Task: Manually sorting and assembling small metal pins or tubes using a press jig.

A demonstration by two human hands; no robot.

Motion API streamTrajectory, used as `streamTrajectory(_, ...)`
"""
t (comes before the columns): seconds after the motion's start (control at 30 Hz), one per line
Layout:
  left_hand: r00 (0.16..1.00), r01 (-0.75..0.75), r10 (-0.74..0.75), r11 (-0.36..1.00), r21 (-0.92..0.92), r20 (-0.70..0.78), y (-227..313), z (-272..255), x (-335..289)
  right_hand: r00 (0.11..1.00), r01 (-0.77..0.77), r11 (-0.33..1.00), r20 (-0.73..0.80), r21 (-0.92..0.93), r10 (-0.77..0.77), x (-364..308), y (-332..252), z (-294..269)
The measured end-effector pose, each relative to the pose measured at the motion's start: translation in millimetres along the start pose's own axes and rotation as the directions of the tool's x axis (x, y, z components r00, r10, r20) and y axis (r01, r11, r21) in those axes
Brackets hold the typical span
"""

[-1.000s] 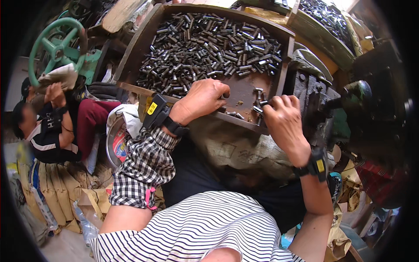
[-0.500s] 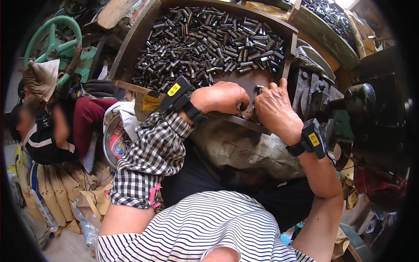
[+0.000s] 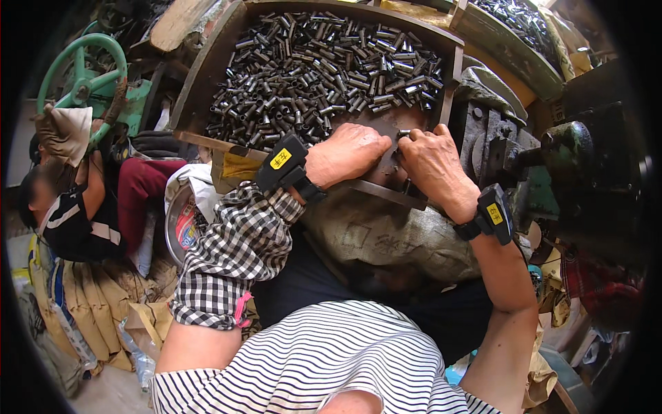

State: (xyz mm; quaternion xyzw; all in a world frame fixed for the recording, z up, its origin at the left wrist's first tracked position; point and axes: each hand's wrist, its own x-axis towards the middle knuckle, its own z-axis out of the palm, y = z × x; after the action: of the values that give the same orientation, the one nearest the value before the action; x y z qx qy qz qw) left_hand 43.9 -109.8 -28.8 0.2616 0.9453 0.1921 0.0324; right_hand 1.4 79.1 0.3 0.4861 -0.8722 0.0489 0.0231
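Tubes [image 3: 331, 76], short and of dark metal, lie heaped in a wooden tray [image 3: 205, 76] in front of me, crowded over its far and left parts; the tray's brown floor shows between the heap and my hands. My left hand [image 3: 348, 153] reaches over the tray's near edge, back upward, its fingers bent and directed toward the right; whether they enclose a piece I cannot tell, as their undersides are hidden. My right hand [image 3: 434, 162], just beside it, lies over the near right part of the tray with curled fingers; one tube [image 3: 405, 132] shows at their tips, though I cannot tell whether it is grasped or merely touched. Each wrist bears a black device with a yellow label, and a checked sleeve [image 3: 231, 255] covers my left forearm. Below the tray, a pale sack [image 3: 386, 238] lies above my lap. To the right stands a dark machine [image 3: 593, 159]; to the left, a basin [image 3: 171, 224], a green handwheel [image 3: 81, 86] and a seated co-worker [image 3: 83, 224]. Further tubes fill a second box [image 3: 510, 48] at upper right.
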Motion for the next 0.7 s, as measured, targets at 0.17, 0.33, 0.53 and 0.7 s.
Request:
streamTrajectory(0.17, 0.992, 0.039, -0.036, 0.999, 0.027, -0.119, 5.7, -0.6, -4.5, 0.929, -0.122, 0.860, -0.248, 0.495, 0.274, -17.3, -2.8, -7.3)
streamTrajectory(0.33, 0.964, 0.162, -0.224, 0.921, -0.354, -0.141, 18.8, -12.2, -10.8, 0.760, -0.234, -0.017, 0.194, 0.972, 0.620, -40.8, -21.9, -11.3)
streamTrajectory(0.53, 0.879, 0.259, -0.435, 0.090, -0.962, 0.196, 25.1, -22.4, -28.6, 0.708, -0.053, -0.428, 0.336, 0.902, 0.621, -39.8, -45.0, -11.1)
streamTrajectory(0.7, 0.860, 0.170, -0.430, -0.268, -0.948, 0.276, 32.3, -27.5, -33.4, 0.693, -0.027, -0.374, 0.287, 0.927, 0.662, -34.7, -57.3, -8.3)
